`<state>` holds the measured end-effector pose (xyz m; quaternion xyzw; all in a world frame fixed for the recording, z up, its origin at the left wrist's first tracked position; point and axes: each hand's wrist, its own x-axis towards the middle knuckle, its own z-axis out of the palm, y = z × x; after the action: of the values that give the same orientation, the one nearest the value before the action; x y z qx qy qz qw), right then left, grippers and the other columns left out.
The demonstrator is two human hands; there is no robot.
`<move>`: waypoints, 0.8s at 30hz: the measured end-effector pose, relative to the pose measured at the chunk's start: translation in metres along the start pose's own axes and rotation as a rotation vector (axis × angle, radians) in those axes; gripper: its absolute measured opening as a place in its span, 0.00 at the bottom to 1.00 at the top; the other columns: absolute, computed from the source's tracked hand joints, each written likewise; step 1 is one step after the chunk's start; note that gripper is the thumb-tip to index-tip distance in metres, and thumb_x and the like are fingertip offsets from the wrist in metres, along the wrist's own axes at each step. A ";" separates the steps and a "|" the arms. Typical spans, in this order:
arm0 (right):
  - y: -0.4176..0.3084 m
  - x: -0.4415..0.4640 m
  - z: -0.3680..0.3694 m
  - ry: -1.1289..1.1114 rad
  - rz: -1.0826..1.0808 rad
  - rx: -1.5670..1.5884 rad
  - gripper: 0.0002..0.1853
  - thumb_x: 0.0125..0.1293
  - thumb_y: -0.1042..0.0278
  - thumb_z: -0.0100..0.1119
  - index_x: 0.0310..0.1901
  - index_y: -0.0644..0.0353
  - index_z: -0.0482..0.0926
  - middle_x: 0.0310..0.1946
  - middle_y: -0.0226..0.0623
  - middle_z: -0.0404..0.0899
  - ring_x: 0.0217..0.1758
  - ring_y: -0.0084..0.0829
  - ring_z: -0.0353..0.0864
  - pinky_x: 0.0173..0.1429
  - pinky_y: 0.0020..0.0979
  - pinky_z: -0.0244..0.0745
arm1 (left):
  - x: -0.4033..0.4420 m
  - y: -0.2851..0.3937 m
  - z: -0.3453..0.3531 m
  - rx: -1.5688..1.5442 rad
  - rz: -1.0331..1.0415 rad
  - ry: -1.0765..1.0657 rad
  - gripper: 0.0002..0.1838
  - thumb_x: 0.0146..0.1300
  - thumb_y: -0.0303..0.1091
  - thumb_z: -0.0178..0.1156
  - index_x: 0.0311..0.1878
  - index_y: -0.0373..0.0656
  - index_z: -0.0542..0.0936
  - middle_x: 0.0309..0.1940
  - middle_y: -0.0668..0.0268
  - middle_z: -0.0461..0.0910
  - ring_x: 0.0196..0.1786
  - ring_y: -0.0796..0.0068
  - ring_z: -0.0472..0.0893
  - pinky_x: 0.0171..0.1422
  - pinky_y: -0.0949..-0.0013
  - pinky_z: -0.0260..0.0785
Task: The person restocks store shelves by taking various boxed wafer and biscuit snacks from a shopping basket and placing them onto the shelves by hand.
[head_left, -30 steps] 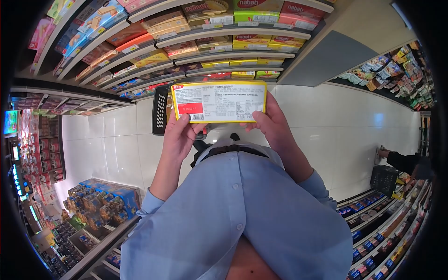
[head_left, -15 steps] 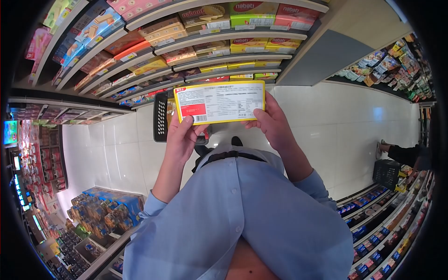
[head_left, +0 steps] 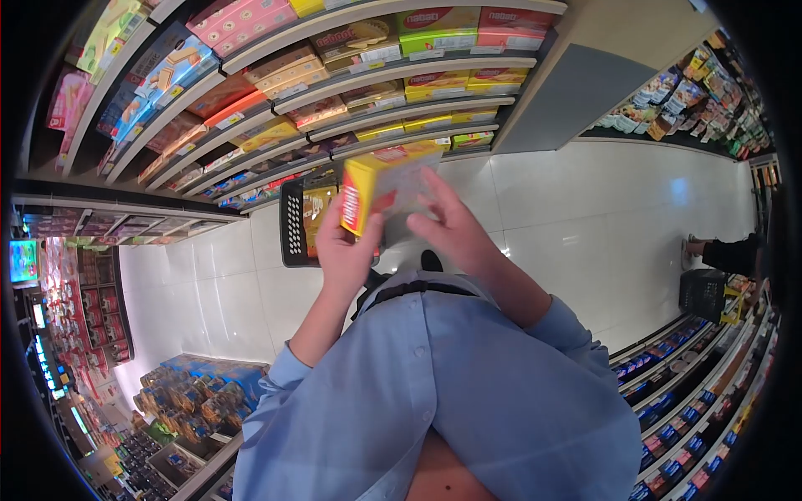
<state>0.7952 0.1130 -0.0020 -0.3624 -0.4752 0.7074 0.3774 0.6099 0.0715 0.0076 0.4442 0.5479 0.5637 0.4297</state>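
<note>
My left hand (head_left: 347,246) grips one end of a yellow snack box (head_left: 354,185) with a red "nabati" label on its short end. The box is tilted, with that end turned towards me, and its far part is smeared by motion. Close to the box's other end, my right hand (head_left: 455,230) has its fingers spread, apparently off the box. Behind and below the box, a black shopping basket (head_left: 292,230) with yellow packets inside is partly hidden by the box and my left hand.
Shelves (head_left: 409,63) of boxed snacks run along the front. At the right are another person's leg (head_left: 728,254) and a dark basket (head_left: 702,292), beside more shelves (head_left: 685,409). A display of packaged goods (head_left: 196,388) stands at lower left on the pale tiled floor (head_left: 576,225).
The snack box has turned from showing its printed white back flat to showing its short end. My right hand has let go and its fingers have spread.
</note>
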 end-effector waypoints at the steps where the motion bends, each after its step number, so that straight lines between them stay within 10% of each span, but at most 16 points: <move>1: 0.003 0.000 0.008 -0.001 -0.097 0.087 0.44 0.72 0.65 0.65 0.79 0.64 0.47 0.75 0.46 0.59 0.78 0.37 0.61 0.69 0.35 0.73 | -0.004 -0.003 0.004 0.086 0.040 -0.031 0.27 0.65 0.23 0.66 0.67 0.37 0.73 0.55 0.60 0.83 0.54 0.73 0.83 0.57 0.69 0.77; 6: -0.013 -0.005 0.011 -0.032 -0.049 0.387 0.30 0.73 0.68 0.62 0.71 0.66 0.63 0.62 0.38 0.75 0.62 0.27 0.77 0.64 0.29 0.75 | -0.009 0.002 0.024 0.700 0.686 -0.218 0.38 0.53 0.24 0.71 0.70 0.37 0.72 0.67 0.46 0.74 0.69 0.45 0.75 0.70 0.53 0.68; 11: -0.011 -0.012 -0.006 0.199 -0.007 0.547 0.23 0.74 0.67 0.58 0.67 0.65 0.68 0.57 0.38 0.79 0.59 0.29 0.81 0.63 0.31 0.77 | -0.017 0.013 0.028 0.775 0.559 -0.441 0.38 0.61 0.40 0.69 0.74 0.42 0.69 0.78 0.46 0.58 0.80 0.41 0.56 0.81 0.37 0.40; 15: -0.016 -0.020 -0.027 0.033 0.025 0.692 0.23 0.76 0.62 0.54 0.66 0.65 0.69 0.57 0.43 0.79 0.57 0.36 0.84 0.57 0.40 0.84 | -0.012 0.019 0.013 1.033 0.577 -0.238 0.35 0.63 0.36 0.66 0.75 0.44 0.69 0.78 0.45 0.58 0.81 0.40 0.54 0.83 0.41 0.38; 21: -0.014 -0.027 -0.041 -0.018 0.030 0.679 0.26 0.76 0.54 0.52 0.67 0.64 0.69 0.58 0.45 0.80 0.57 0.38 0.85 0.49 0.43 0.87 | 0.006 0.000 -0.018 0.474 0.304 -0.019 0.33 0.70 0.36 0.63 0.76 0.41 0.65 0.72 0.49 0.68 0.74 0.56 0.69 0.76 0.50 0.60; 24: -0.012 -0.027 -0.048 -0.097 0.082 0.732 0.25 0.76 0.53 0.52 0.67 0.60 0.68 0.57 0.46 0.81 0.55 0.43 0.85 0.46 0.46 0.87 | -0.007 0.010 -0.017 -0.170 -0.189 -0.094 0.28 0.73 0.33 0.60 0.73 0.37 0.66 0.63 0.57 0.77 0.63 0.67 0.80 0.64 0.63 0.76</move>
<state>0.8515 0.1118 -0.0004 -0.1883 -0.1928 0.8615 0.4304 0.5951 0.0600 0.0174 0.3785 0.5171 0.5435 0.5423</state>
